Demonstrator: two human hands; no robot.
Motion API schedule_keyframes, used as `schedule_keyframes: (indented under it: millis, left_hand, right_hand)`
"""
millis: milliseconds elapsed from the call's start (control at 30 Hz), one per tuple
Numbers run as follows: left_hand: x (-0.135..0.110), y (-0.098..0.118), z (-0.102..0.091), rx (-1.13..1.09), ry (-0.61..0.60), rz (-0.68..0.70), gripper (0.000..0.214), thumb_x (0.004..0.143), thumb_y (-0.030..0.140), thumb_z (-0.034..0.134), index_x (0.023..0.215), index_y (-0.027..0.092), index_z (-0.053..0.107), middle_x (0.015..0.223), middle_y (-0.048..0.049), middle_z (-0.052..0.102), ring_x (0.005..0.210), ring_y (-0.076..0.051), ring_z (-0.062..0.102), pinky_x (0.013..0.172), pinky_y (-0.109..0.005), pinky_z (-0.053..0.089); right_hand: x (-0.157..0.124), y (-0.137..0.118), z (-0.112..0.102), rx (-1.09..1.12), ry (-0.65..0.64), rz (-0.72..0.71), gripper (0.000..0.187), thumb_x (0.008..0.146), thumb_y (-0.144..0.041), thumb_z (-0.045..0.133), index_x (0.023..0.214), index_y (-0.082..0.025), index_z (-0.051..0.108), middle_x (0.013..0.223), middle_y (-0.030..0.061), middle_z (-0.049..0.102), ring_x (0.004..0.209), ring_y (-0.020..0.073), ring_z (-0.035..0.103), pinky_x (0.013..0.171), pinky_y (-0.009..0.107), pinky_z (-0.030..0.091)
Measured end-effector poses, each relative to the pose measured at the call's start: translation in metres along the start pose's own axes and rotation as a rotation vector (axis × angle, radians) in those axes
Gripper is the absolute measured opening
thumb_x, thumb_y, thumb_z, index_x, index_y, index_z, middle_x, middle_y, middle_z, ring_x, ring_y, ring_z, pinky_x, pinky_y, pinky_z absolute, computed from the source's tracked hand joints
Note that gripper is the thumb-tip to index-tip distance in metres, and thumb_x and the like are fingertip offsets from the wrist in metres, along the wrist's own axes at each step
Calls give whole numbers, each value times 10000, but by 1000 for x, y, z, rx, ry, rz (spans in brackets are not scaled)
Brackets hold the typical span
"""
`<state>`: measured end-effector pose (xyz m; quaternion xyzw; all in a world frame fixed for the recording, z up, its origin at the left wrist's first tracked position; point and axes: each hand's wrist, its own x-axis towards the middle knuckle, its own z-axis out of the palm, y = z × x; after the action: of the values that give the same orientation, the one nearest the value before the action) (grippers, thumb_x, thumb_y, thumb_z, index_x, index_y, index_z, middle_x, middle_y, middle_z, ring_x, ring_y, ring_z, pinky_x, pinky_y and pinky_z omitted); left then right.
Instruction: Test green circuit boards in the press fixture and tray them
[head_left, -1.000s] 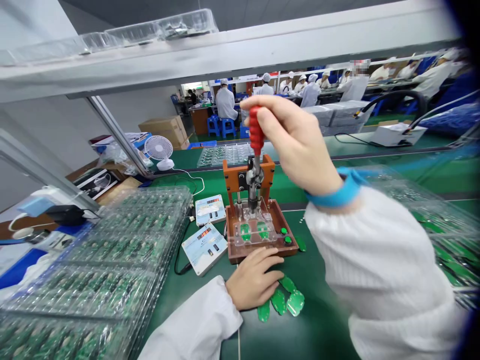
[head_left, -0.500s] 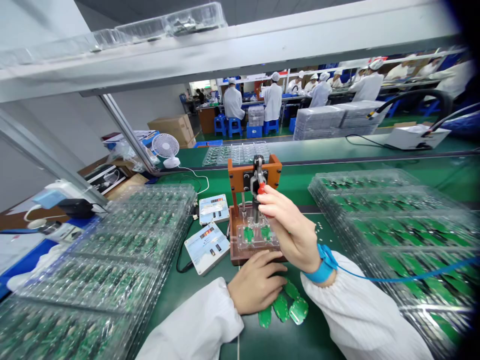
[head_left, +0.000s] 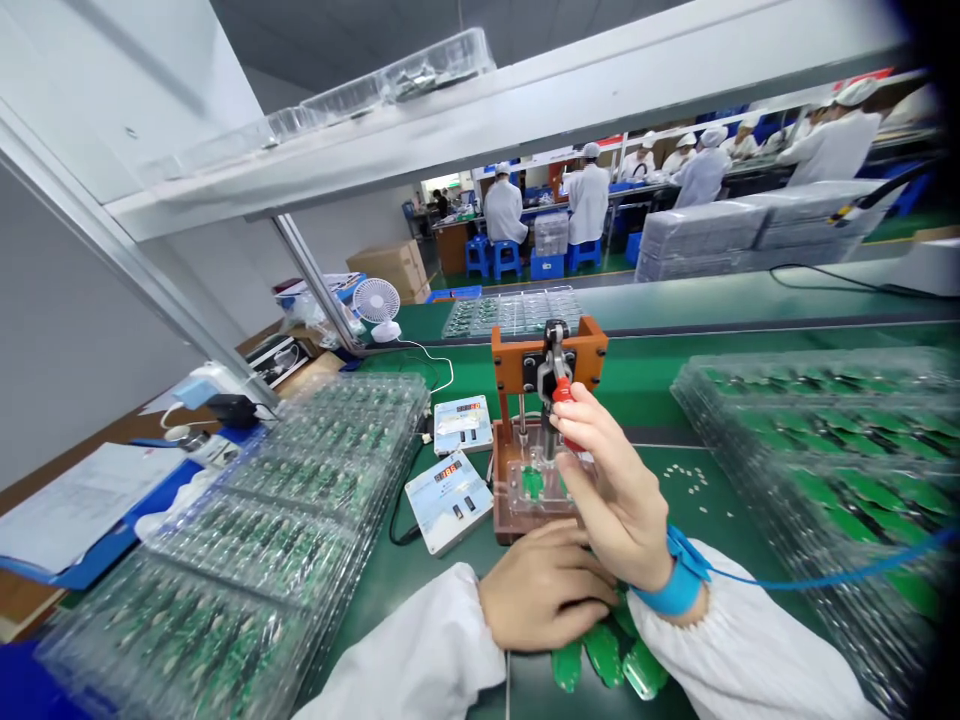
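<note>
My right hand [head_left: 622, 500], with a blue wrist strap [head_left: 679, 575], has its fingers closed round the red toggle clamp handle [head_left: 564, 392]. The clamp is mounted on an orange press fixture [head_left: 517, 365] with a brown base. On the fixture's clear plate lies a green circuit board [head_left: 533, 483]; my right hand covers part of the plate. Just in front of the base, my left hand [head_left: 544, 590] rests low over the table, fingers stretched and apart, their tips partly hidden beneath my right hand. Several loose green boards [head_left: 604, 652] lie beside it.
Two white counter boxes [head_left: 450, 500] with red digits sit left of the fixture. Stacked clear trays of boards [head_left: 285, 480] stand left, more trays [head_left: 817, 420] right. Small white bits [head_left: 690, 478] lie between. A fan [head_left: 376, 300] stands behind; a shelf [head_left: 525, 110] crosses overhead.
The view has swung left, so everything appears farther right. My right hand stays on the red handle, which sits about as before. My left hand is now partly overlapped by my right.
</note>
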<state>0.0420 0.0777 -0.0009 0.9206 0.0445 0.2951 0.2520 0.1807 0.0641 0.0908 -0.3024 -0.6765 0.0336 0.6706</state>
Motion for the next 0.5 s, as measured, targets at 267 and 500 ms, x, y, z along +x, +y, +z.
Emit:
schedule_keyframes:
  millis: [267,500]
  left_hand:
    - [3,-1,-131,-373,-205,-564,276,864,397,806,1025,174,773,968,-53,785,930,-210,734,918,-324,573]
    - [-9,-83,-160,439,-538,-958,1130,647,496,909,1596,179,382,1716,-168,139,1585,-433,73,1288,-563,170]
  right_hand:
    - [3,-3,0,-42,13,-25,662,947,43,534,1502,-318,517,1500,10,594,1513,251,422,1249,486,428]
    - [6,-5,-1,-62,-4,-38,641,957,19,530,1502,-319,513,1484,41,612,1500,290,442,1196,546,486]
